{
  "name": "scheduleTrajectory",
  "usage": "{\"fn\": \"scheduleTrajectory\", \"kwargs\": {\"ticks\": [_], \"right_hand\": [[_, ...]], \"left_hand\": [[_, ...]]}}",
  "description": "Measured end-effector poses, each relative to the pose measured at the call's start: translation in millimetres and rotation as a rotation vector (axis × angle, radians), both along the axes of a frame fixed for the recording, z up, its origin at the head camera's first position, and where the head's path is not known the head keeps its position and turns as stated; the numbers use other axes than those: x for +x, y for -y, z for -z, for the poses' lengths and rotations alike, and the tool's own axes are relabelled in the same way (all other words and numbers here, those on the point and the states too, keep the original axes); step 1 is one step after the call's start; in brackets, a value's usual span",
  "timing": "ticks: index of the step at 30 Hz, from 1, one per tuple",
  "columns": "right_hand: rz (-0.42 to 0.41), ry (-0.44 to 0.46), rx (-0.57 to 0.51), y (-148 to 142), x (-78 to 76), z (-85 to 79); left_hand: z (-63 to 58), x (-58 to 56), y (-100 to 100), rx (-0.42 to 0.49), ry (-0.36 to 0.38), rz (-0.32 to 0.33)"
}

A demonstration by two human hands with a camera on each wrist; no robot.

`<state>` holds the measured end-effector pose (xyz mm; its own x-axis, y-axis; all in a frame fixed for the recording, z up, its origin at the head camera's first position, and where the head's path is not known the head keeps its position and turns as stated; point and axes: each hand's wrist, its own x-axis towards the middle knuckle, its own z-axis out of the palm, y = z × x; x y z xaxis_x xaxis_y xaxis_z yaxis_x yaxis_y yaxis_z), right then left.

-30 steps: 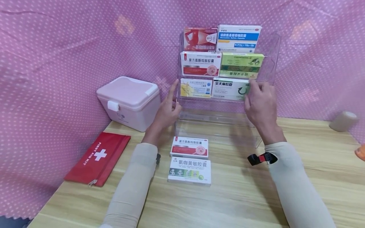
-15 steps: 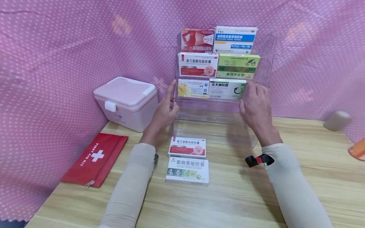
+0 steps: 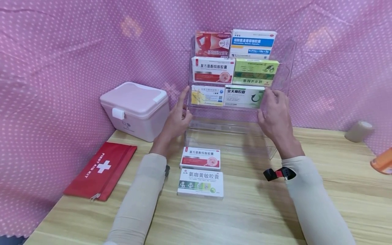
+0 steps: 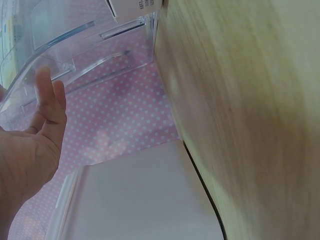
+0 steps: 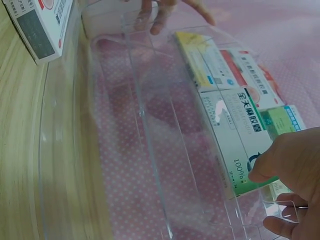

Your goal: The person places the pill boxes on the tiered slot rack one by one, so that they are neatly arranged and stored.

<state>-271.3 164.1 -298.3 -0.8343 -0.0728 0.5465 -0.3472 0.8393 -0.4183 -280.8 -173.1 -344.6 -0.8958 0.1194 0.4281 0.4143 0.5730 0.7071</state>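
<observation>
A clear tiered rack (image 3: 239, 127) holds medicine boxes in three rows. In its lowest filled row stand a yellow and white medicine box (image 3: 207, 95) and a green and white medicine box (image 3: 244, 96). My right hand (image 3: 277, 117) holds the right end of the green and white box; in the right wrist view its thumb (image 5: 262, 170) lies over that box's face, other fingers curled at the rack's side. At the rack's left edge my left hand (image 3: 176, 119) points its index finger upward along the clear plastic, its other fingers loosely bent and holding nothing.
Two more medicine boxes, one red and white (image 3: 200, 158) and one green and white (image 3: 200, 183), lie before the rack. On the left are a pink lidded case (image 3: 137, 110) and a red first aid pouch (image 3: 101, 172). A beige roll (image 3: 359, 131) and an orange object (image 3: 382, 161) sit right.
The right fingers have drawn back slightly toward the green and white box's right end, uncovering more of its face. The left hand stays at the rack's edge. The head view has shifted slightly.
</observation>
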Motion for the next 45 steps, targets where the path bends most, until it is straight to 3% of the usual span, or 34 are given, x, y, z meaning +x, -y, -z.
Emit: {"fn": "scheduleTrajectory", "kwargs": {"ticks": [7,17,28,36,45], "right_hand": [[-0.011,0.0,-0.037,-2,2.8,-3.5],[-0.022,-0.08,-0.105,4,16.5,-17.0],[-0.15,-0.056,-0.028,20,37.7,-22.4],[-0.235,0.07,0.084,29,40.8,-12.3],[-0.304,0.22,0.18,45,46.9,13.7]], "left_hand": [[-0.9,0.0,0,0.003,0.011,-0.007],[-1.9,2.0,0,-0.01,0.023,-0.011],[-1.4,1.5,1,0.0,0.007,0.0],[-1.4,1.0,0,0.008,0.013,-0.005],[1.0,0.4,0,0.001,0.004,-0.012]]}}
